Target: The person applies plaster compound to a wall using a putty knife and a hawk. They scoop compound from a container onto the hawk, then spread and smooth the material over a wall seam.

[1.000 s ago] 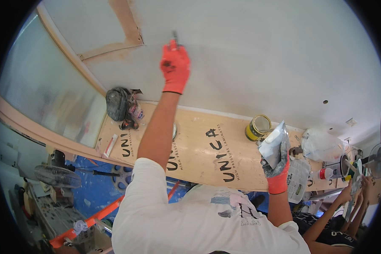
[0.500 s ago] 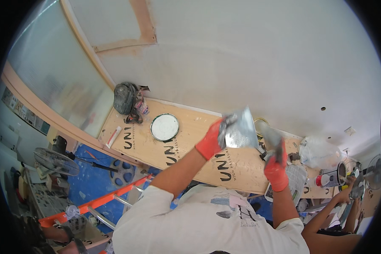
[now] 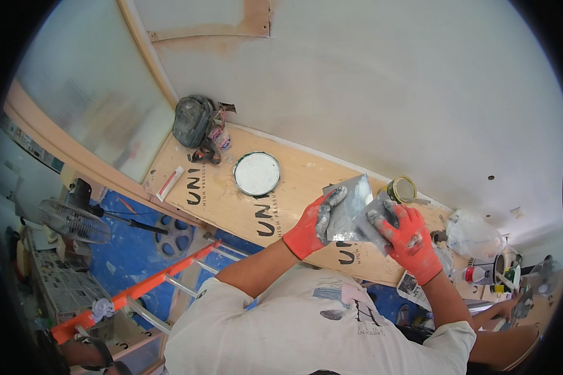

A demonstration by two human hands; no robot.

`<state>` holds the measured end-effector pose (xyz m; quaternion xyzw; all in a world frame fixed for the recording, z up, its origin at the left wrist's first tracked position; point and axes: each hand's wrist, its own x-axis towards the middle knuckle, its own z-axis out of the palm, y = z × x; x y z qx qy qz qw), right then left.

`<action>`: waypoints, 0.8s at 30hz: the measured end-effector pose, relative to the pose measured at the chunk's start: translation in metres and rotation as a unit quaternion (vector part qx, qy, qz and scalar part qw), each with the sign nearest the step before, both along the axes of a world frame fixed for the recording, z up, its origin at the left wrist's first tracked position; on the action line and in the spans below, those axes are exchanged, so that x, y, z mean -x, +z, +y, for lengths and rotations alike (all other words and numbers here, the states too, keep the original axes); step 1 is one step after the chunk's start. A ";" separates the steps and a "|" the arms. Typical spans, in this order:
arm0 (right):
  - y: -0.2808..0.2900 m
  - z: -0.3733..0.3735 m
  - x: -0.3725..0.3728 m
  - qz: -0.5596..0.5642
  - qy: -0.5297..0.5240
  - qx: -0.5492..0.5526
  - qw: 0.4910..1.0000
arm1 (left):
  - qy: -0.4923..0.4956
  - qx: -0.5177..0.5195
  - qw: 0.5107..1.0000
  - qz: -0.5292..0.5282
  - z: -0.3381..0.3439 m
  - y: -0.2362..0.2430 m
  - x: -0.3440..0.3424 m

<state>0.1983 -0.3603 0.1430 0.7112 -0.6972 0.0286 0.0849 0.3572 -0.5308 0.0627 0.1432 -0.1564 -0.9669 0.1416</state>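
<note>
My left hand (image 3: 313, 226), in a red glove with grey-smeared fingers, grips a square metal blade (image 3: 347, 201) with pale paste on it. My right hand (image 3: 408, 239), similarly gloved, is closed on a second metal blade (image 3: 370, 229), which overlaps the first one. Both hands are above a long plywood board (image 3: 213, 197) along the wall. A round tub (image 3: 256, 173) of white compound sits left of them, and a yellow tin (image 3: 401, 189) is behind my right hand.
Dark bag (image 3: 192, 120), frosted panel (image 3: 97, 87) and painted wall (image 3: 394, 100) surround the board. A fan (image 3: 75, 220), orange ladder (image 3: 144, 287) and blue floor covering (image 3: 128, 250) are at left. Plastic bag (image 3: 472, 234), containers (image 3: 476, 275) and another person's arm (image 3: 497, 344) are at right.
My left hand has come down from the wall to meet my right hand. Half a second ago the blades were apart; now they overlap. The white tub, hidden earlier, shows fully.
</note>
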 end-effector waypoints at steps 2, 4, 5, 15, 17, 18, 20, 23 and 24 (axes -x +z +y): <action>-0.016 -0.005 0.006 -0.014 -0.035 0.008 0.999 | 0.015 -0.001 1.000 -0.014 -0.011 0.000 -0.005; -0.039 -0.007 0.010 -0.085 -0.073 -0.030 0.993 | 0.040 0.003 0.999 0.019 -0.031 0.002 -0.010; -0.056 -0.005 0.011 -0.121 -0.094 -0.048 0.987 | 0.052 0.005 0.998 0.036 -0.039 0.002 -0.014; -0.103 -0.044 -0.061 -0.441 -0.174 0.329 0.816 | 0.007 0.923 0.378 0.067 -0.090 -0.010 -0.049; -0.076 -0.039 -0.057 -0.279 -0.166 0.303 0.896 | -0.088 0.825 0.558 0.003 -0.100 -0.037 -0.053; -0.062 -0.038 -0.056 -0.194 -0.158 0.287 0.925 | -0.118 0.674 0.728 -0.034 -0.096 -0.069 -0.052; -0.045 -0.045 -0.064 -0.129 -0.090 0.245 0.957 | -0.137 0.320 0.936 -0.045 -0.087 -0.105 -0.045; -0.026 -0.088 -0.085 -0.184 0.093 0.154 0.966 | -0.099 -0.071 0.993 0.002 -0.075 -0.071 -0.038; -0.028 -0.090 -0.081 -0.148 0.069 0.109 0.981 | -0.130 -0.127 0.979 0.097 -0.078 -0.059 -0.041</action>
